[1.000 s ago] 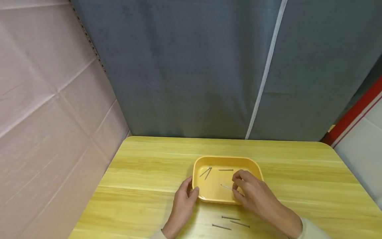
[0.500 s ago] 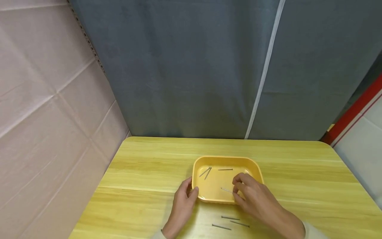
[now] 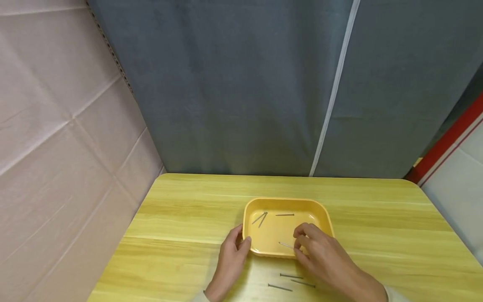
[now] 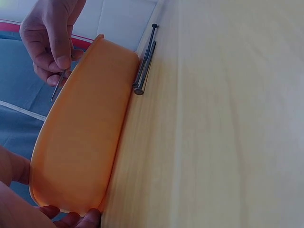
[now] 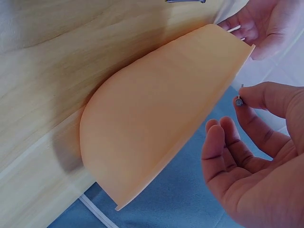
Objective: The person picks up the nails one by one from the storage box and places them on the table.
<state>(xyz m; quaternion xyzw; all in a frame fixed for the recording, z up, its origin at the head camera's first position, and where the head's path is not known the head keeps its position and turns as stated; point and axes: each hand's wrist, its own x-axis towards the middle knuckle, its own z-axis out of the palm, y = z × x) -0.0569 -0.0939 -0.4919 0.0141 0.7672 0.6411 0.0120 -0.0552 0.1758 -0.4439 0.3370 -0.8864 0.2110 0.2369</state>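
My left hand (image 3: 232,258) holds the left end of a yellow plastic tray (image 3: 266,241), thumb at the rim and fingers against the outside. Over the tray's near right part, my right hand (image 3: 326,253) pinches a nail (image 3: 286,245) between thumb and index finger; the nail points left. Its round head shows at the fingertips in the right wrist view, where the other fingers curl loosely. Inside the tray, two nails (image 3: 259,219) touch at their ends on the left, and another nail (image 3: 284,214) lies by the far wall.
On the wood-grain table (image 3: 181,218), in front of the tray, lie three more nails: an upper nail (image 3: 291,276), a right nail (image 3: 303,283) and a lower nail (image 3: 280,287). A grey curtain (image 3: 241,92) hangs behind the table, and a pale wall covering (image 3: 68,167) stands left.
My right hand has moved slightly toward the tray's near side, bringing the pinched nail closer to the near rim. The left hand and the tray stay in place.
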